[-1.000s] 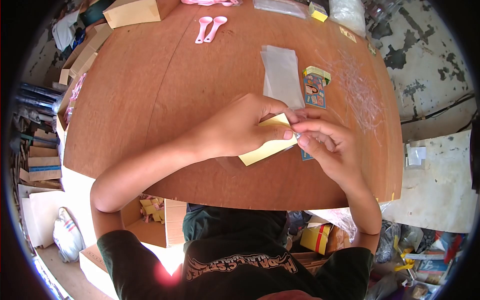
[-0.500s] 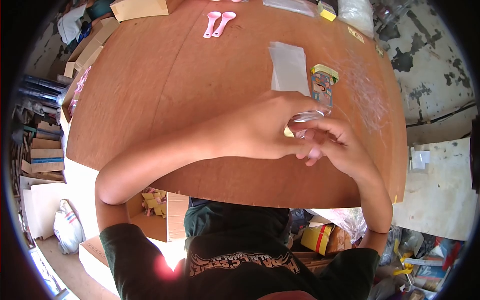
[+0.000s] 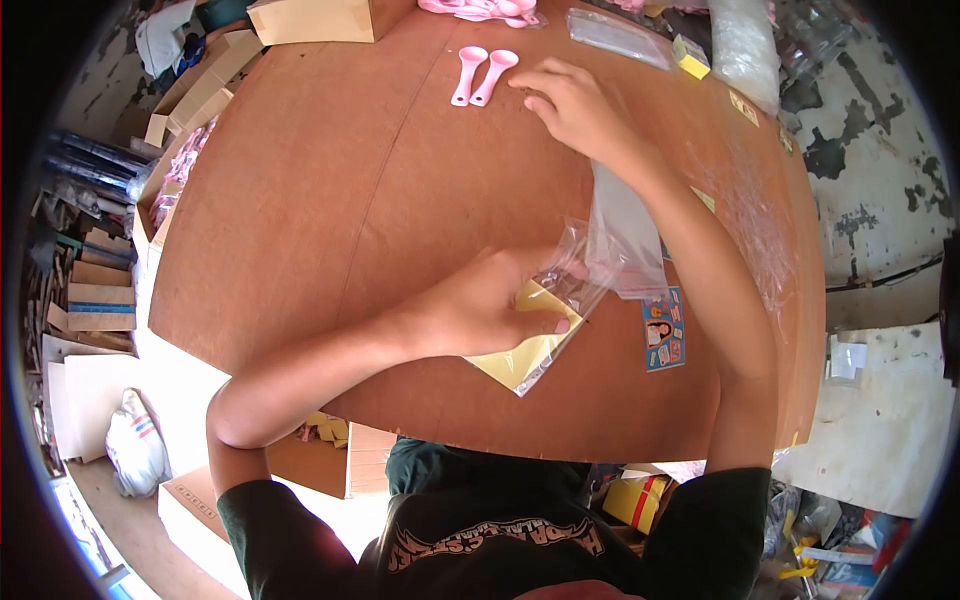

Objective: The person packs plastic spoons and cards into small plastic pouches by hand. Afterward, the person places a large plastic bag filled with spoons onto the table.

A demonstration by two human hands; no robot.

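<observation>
My left hand (image 3: 480,305) is closed on a clear plastic bag (image 3: 572,262) with a pale yellow card (image 3: 508,366) in it, the thumb lying across the card. Over the far part of the table, my right hand (image 3: 578,108) holds nothing. Its fingers are slightly curled and apart, just right of two pink spoons (image 3: 468,76) that lie side by side. Beneath my right forearm is a stack of clear plastic bags (image 3: 625,232), partly covered. Nearer me lies a blue printed card (image 3: 662,335).
At the far edge are a cardboard box (image 3: 315,22), a bag of pink items (image 3: 485,10), a clear packet (image 3: 620,38), a small yellow box (image 3: 691,56) and a plastic roll (image 3: 745,55). Thin plastic strands (image 3: 765,225) litter the table's (image 3: 270,200) right side.
My right hand has left the bag and reached far forward beside the pink spoons. My left hand has come nearer me with the bagged card, now in plainer sight. The view has shifted somewhat.
</observation>
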